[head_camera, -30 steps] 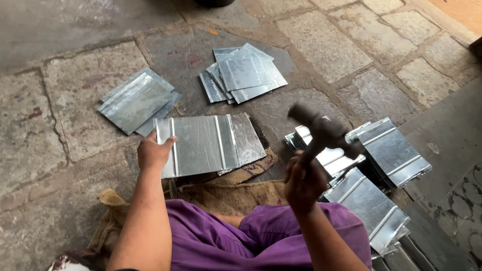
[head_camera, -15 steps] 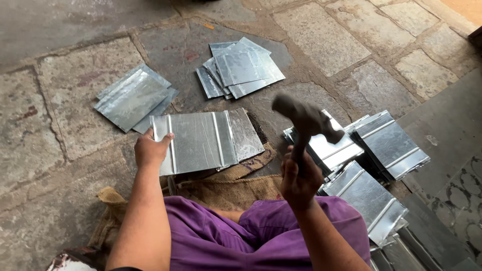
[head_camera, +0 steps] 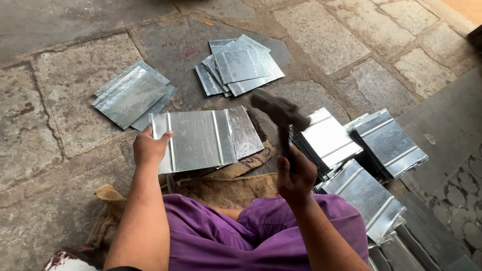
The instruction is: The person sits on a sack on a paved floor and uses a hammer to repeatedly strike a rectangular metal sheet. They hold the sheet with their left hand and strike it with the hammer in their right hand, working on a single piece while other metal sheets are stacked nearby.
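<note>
The person sits on the stone floor (head_camera: 55, 90) with a ribbed metal sheet (head_camera: 201, 140) lying flat over a piece of burlap sacking (head_camera: 236, 183), directly in front of the knees. The left hand (head_camera: 149, 148) is closed on the sheet's left edge, thumb on top, pinning it down. The right hand (head_camera: 296, 173) is wrapped tight round the handle of a hammer (head_camera: 279, 111), whose blurred head stands raised above and just right of the sheet. Judged from this, the step in hand is hammering the sheet, caught at the top of a stroke. The next blow calls for a square landing on the sheet's right portion, well apart from the left hand's fingers, with the sheet kept from sliding on the sacking. Beyond the sheet lie two loose piles of flat sheets (head_camera: 241, 68), one to its far left (head_camera: 130, 95). To its right sit stacks of ribbed sheets (head_camera: 361, 145), near the person's right knee.
</note>
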